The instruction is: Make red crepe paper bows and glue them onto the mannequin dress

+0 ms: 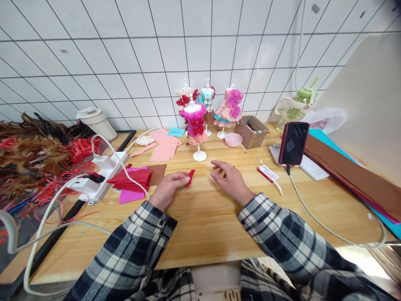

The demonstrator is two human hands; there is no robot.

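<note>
A small red paper piece (189,177) was pinched at the left hand (167,189) fingertips, just off the wooden table (203,217); the right hand (230,180) was left loosely spread and empty, just to its right

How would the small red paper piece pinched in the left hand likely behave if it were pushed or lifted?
The red paper piece looks thin and creased, so probably floppy and very light. Pinched at one end by the left hand, it likely bends rather than holding shape. A push on the wooden table would probably slide or crumple it.
</note>
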